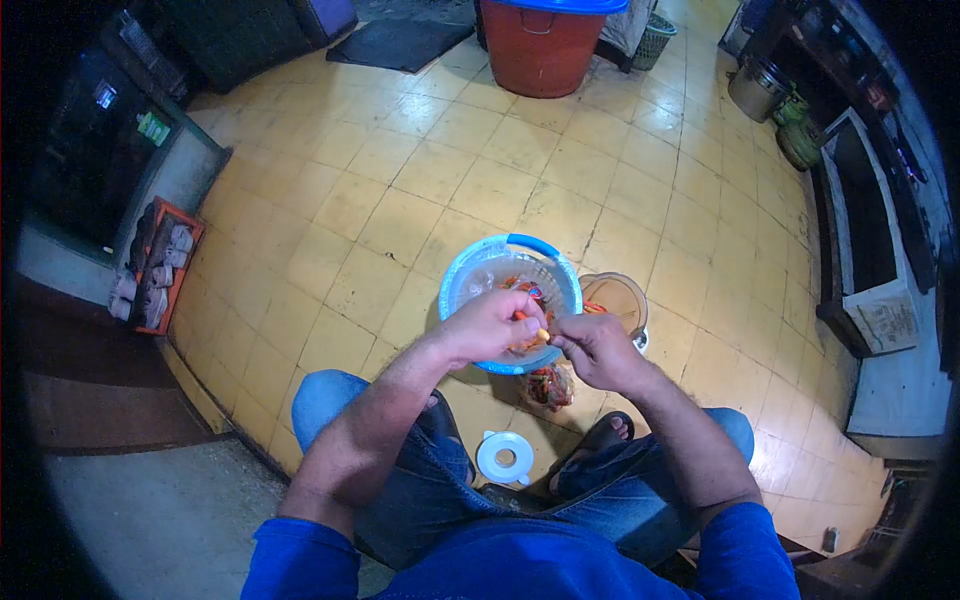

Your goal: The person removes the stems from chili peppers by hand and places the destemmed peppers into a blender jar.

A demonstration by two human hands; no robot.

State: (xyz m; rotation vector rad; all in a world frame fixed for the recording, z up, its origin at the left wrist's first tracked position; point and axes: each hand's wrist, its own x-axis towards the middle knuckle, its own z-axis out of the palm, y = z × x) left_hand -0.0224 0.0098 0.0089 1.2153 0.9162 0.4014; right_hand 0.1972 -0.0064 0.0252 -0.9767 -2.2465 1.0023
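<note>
Orange-red in colour, a small slender piece (pixel 543 335) was held over the near part of the blue basin (pixel 452 298), and its kind could not be made out for certain. It was pinched by the fingertips of the left hand (pixel 490 325). The fingers of the right hand (pixel 600 350) were curled in close to its end; whether anything was gripped between them could not be told.

Because only a short end was left exposed, the piece could be lost if the pinch were loosened or the fingertips were wet. A fingertip could be nicked if a blade was hidden there; none could be made out.

Reddish pieces (pixel 526 288) were seen inside the basin. Just outside its near rim, a clear bag (pixel 548 388) of similar pieces was set on the tiled floor (pixel 400 230); it could be tipped or spilled if knocked by the sandalled foot (pixel 606 434) nearby. Beside the basin, a round, clear-looking vessel (pixel 640 300) was partly covered by the right hand, and its edge could be caught by a careless wrist.
</note>
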